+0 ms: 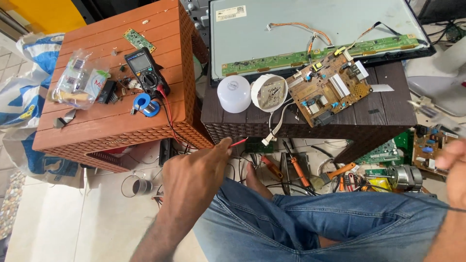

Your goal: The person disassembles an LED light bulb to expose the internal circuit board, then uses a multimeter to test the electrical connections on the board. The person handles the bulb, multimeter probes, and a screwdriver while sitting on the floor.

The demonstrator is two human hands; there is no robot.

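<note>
Now: Red Probe Pinched Between Two Tables

Clearly the left hand (196, 177) grips a thin red test probe (238, 142) between its fingertips, the tip pointing right toward the dark table (388, 111). Its red lead (167, 114) runs up to a black multimeter (144, 69) on the brown table (97, 121). The right hand (454, 170) sits blurred at the frame's edge (its grasp cannot be told). Beyond lie a white bulb dome (233, 93), an opened lamp base (269, 92) and a tan circuit board (329, 87).
</note>
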